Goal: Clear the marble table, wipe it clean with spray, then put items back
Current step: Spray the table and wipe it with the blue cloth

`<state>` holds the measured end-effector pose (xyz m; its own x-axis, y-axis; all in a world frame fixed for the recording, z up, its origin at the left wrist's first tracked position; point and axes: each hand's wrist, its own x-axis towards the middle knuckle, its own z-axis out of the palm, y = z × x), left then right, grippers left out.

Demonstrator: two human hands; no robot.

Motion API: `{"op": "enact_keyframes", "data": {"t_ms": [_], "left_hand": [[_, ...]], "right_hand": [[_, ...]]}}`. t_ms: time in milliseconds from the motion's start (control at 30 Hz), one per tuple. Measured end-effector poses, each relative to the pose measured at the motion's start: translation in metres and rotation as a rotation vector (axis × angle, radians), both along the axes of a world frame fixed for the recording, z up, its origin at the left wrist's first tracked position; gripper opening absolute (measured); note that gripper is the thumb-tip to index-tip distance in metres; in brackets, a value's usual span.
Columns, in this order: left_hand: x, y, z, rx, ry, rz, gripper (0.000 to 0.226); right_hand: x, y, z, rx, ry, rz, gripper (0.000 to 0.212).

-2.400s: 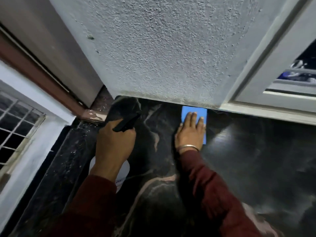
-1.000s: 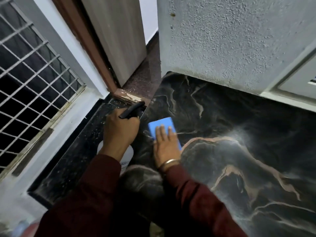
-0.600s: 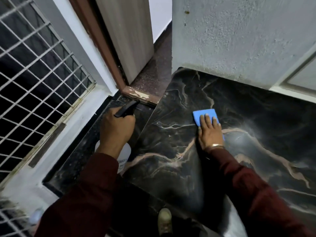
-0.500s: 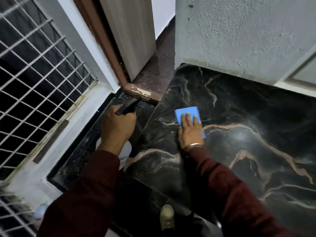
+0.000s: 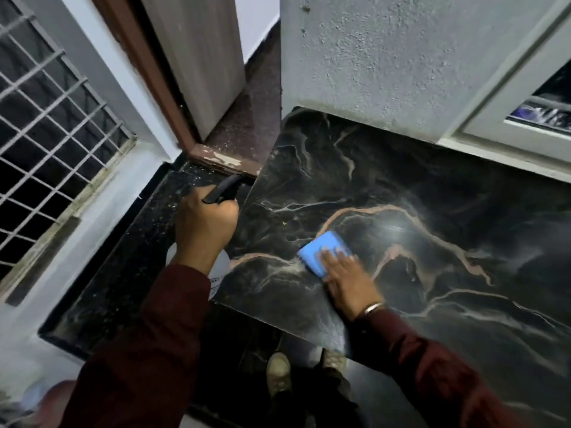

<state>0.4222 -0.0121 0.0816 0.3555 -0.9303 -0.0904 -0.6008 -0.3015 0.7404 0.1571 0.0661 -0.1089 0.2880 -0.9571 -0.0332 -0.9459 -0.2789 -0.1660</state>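
The black marble table with pale and orange veins fills the right side. My right hand presses flat, fingers straight, on a blue cloth near the table's near left corner. My left hand grips a white spray bottle with a black trigger head, held just off the table's left edge over a lower black ledge. Most of the bottle is hidden by my hand and sleeve.
A rough grey wall rises at the table's far edge, with a white window frame at right. A wooden door and barred window stand left. A speckled black ledge lies below left. My shoe shows under the table edge.
My right hand has slid the blue cloth toward me and rightward across the marble, after earlier sweeps along the far edge and left side. My left hand stays holding the spray bottle.
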Motion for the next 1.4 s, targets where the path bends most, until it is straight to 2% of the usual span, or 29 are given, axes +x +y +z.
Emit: {"op": "enact_keyframes", "data": {"t_ms": [67, 133, 167, 300, 400, 467, 600, 733, 800, 833, 900, 967, 1067, 1133, 1167, 1233, 1333, 1400], "left_hand": [[-0.010, 0.005, -0.001, -0.011, 0.026, -0.047, 0.019], [-0.024, 0.006, -0.002, 0.023, 0.001, -0.087, 0.019], [-0.034, 0.007, -0.001, 0.034, -0.007, -0.102, 0.018], [-0.074, 0.005, 0.001, 0.056, 0.011, -0.147, 0.020], [-0.113, 0.001, 0.000, 0.058, 0.028, -0.209, 0.019], [-0.135, -0.002, -0.001, 0.054, 0.022, -0.240, 0.018], [-0.185, -0.009, -0.012, 0.059, 0.004, -0.294, 0.019], [-0.224, -0.014, -0.023, 0.055, -0.008, -0.338, 0.019], [-0.238, -0.015, -0.029, 0.039, -0.001, -0.332, 0.020], [-0.248, -0.017, -0.032, 0.038, 0.005, -0.335, 0.020], [-0.267, -0.019, -0.036, 0.042, 0.014, -0.350, 0.020], [-0.285, -0.021, -0.034, 0.038, 0.001, -0.349, 0.022], [-0.316, -0.020, -0.031, 0.008, -0.061, -0.357, 0.027], [-0.327, -0.018, -0.029, -0.009, -0.084, -0.385, 0.026], [-0.331, -0.015, -0.028, -0.007, -0.086, -0.400, 0.024], [-0.335, -0.009, -0.026, -0.008, -0.074, -0.413, 0.022], [-0.333, 0.000, -0.025, -0.015, -0.057, -0.434, 0.020], [-0.329, 0.008, -0.022, -0.025, -0.051, -0.454, 0.020]], "right_hand": [[-0.039, 0.002, 0.010, 0.009, -0.039, -0.304, 0.052], [-0.023, 0.015, 0.015, -0.007, -0.028, -0.432, 0.053], [-0.004, 0.028, 0.012, -0.019, -0.012, -0.411, 0.054], [0.061, 0.074, 0.005, 0.070, -0.103, -0.037, 0.054], [0.033, 0.066, 0.002, 0.078, -0.079, 0.052, 0.055], [-0.001, 0.044, 0.001, 0.072, -0.045, 0.009, 0.053], [-0.140, 0.006, -0.004, -0.041, -0.006, -0.462, 0.052], [-0.290, 0.033, -0.001, 0.012, 0.011, -1.011, 0.062], [-0.310, 0.026, 0.004, 0.018, -0.032, -1.253, 0.060], [-0.301, 0.012, 0.006, -0.006, -0.027, -1.292, 0.056], [-0.256, -0.019, 0.008, -0.108, 0.050, -1.109, 0.049], [-0.180, -0.036, 0.003, -0.181, 0.081, -0.745, 0.052], [-0.097, -0.004, -0.006, 0.055, -0.064, -0.223, 0.052], [-0.104, 0.033, -0.004, 0.146, -0.105, -0.014, 0.050], [-0.127, 0.048, -0.003, 0.122, -0.073, 0.013, 0.052], [-0.185, 0.061, 0.001, 0.035, -0.029, -0.113, 0.054], [-0.286, 0.078, 0.001, 0.034, 0.064, -0.629, 0.057], [-0.330, 0.102, 0.004, 0.056, 0.011, -0.885, 0.062]]}}
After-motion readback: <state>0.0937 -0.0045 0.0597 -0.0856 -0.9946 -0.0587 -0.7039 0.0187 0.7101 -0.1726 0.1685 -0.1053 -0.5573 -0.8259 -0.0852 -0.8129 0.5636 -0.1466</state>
